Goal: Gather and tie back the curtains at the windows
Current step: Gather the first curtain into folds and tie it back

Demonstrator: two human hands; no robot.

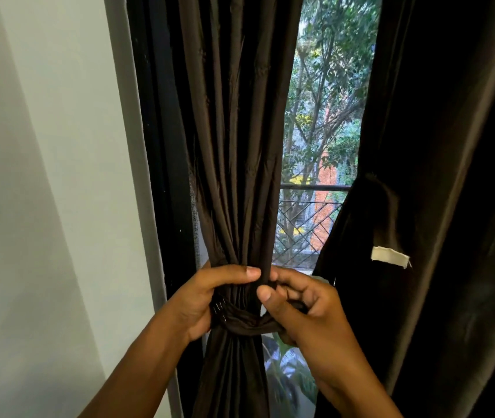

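Note:
A dark brown curtain (234,146) hangs at the left side of the window, gathered into a tight bunch at waist height. A matching brown tie-back band (246,325) wraps around the bunch. My left hand (207,300) grips the gathered folds from the left, thumb across the front just above the band. My right hand (303,309) is closed on the band's end at the right of the bunch, thumb and fingers pinching the fabric. A second dark curtain (439,176) hangs loose on the right.
A white wall (44,176) and the black window frame (162,146) stand at left. Between the curtains the window pane (321,131) shows trees and a balcony railing. A white cloth tag (389,257) sits on the right curtain.

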